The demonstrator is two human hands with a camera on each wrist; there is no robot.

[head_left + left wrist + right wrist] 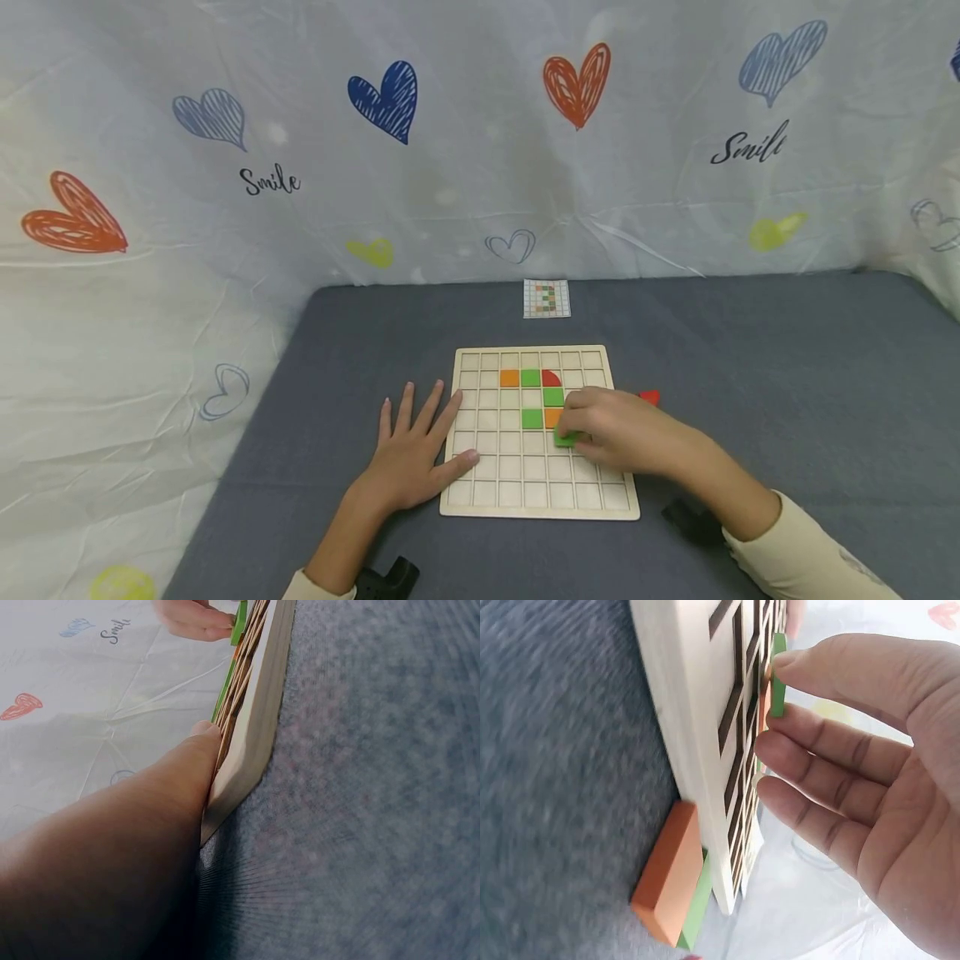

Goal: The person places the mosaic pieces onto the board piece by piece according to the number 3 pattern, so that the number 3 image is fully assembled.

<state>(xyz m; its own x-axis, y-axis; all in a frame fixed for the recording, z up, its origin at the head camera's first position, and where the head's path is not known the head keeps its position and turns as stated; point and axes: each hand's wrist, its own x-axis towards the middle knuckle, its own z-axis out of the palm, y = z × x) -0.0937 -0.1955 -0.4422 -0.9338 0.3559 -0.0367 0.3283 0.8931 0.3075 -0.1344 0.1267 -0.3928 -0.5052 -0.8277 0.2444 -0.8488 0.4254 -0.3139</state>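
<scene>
A wooden grid board (510,496) lies flat, with green, orange and red tiles in several of its squares. My right hand (618,429) is over its right side, pinching a green square tile (779,675) between thumb and fingertip. That tile is close over the grid, just below an orange tile (553,418). Spread at the board's left edge, my left hand (408,458) rests with straight fingers, its thumb over the frame. A red quarter-round tile (551,379) sits at the top right of the tile pattern, beside a green tile (530,378).
A small pattern card (547,299) lies behind the board at the table's back edge. Right of the board are a red piece (649,397), an orange block (667,874) and a green block (696,900). A grey cloth (787,375) covers the table, with a heart-printed curtain (465,167) behind.
</scene>
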